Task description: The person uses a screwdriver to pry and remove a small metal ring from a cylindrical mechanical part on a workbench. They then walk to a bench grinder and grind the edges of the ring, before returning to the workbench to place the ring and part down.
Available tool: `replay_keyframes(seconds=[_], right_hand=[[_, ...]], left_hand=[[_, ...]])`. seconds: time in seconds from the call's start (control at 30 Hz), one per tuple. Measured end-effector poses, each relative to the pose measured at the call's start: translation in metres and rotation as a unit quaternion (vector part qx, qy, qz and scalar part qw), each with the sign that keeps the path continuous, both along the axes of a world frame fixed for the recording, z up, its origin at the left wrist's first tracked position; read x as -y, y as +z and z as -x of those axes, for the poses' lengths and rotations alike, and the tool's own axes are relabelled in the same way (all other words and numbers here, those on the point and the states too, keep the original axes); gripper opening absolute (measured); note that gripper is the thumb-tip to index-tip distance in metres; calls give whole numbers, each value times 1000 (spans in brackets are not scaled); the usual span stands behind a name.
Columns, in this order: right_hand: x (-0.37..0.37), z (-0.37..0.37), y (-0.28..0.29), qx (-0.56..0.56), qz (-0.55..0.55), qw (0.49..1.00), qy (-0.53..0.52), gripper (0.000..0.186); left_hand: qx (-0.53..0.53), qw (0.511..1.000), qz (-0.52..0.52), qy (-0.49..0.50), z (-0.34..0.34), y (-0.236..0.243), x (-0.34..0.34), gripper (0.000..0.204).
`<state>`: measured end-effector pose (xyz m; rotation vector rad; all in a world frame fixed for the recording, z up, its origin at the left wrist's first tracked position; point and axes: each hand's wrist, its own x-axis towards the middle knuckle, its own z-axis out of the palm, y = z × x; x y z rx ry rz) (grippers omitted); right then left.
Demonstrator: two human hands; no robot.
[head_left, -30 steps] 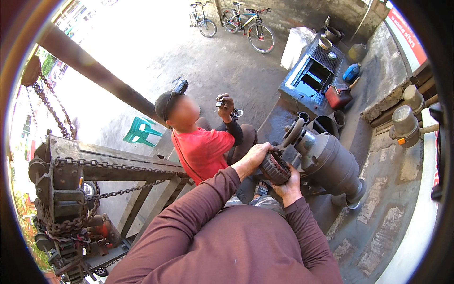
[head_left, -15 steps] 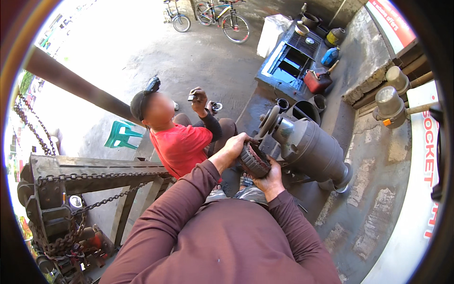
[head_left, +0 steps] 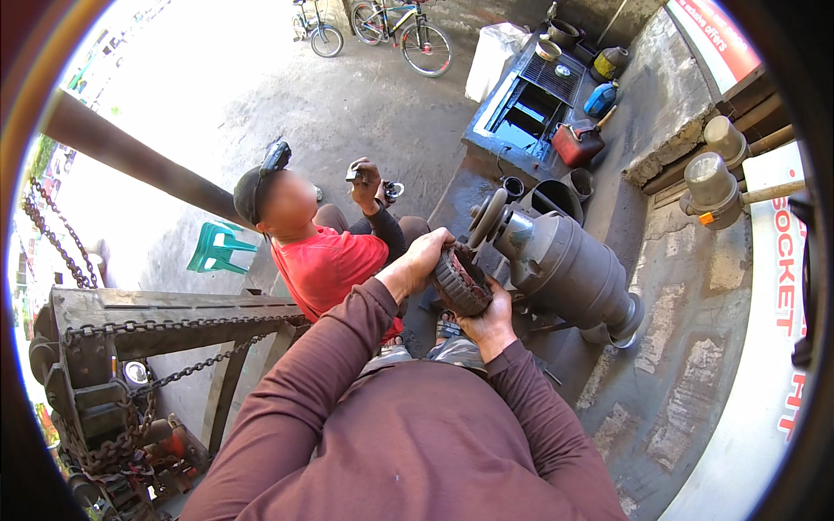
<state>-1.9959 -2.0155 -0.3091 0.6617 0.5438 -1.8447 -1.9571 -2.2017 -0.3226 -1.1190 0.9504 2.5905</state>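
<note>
Head view showed a broad grey floor (head_left: 391,122) in strong daylight, with a heavy beam (head_left: 174,300) at the left and a rusty chain (head_left: 174,326) running along it. Beyond the hands, a blue-walled tank (head_left: 497,143) stood toward the upper right. A co-worker in a red shirt (head_left: 326,265) sat or crouched low just to the left, the seat hidden from sight. To the right of the hands lay a large grey metal housing (head_left: 573,265), tilted, a rounded loop (head_left: 488,217) at its near end. Smaller were the green stool (head_left: 217,249) behind the co-worker and the red jug (head_left: 578,143) beside the tank.

Between the two hands, in front of the body and near the housing, was a dark ribbed ring (head_left: 460,285), held tilted. The left hand (head_left: 426,256) was closed round its upper left side, the right hand (head_left: 491,319) round its lower right; whether it touched the housing could not be told. The step in hand seemed to be steadying and turning this part; the next move called for keeping both grips firm and its rim clear of the housing.

Smallest was a metal piece (head_left: 354,174) in the co-worker's raised hand (head_left: 369,186).
</note>
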Motion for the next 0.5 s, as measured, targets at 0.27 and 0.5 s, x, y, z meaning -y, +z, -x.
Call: replay_keyframes(seconds=[0.27, 0.5], right_hand=[[3, 7, -3, -7, -17, 1000, -6, 50], [3, 9, 2, 1, -9, 1000, -17, 54]], left_hand=[[-9, 1000, 7, -3, 3, -12, 7, 37], [18, 999, -40, 12, 7, 4, 1, 29]])
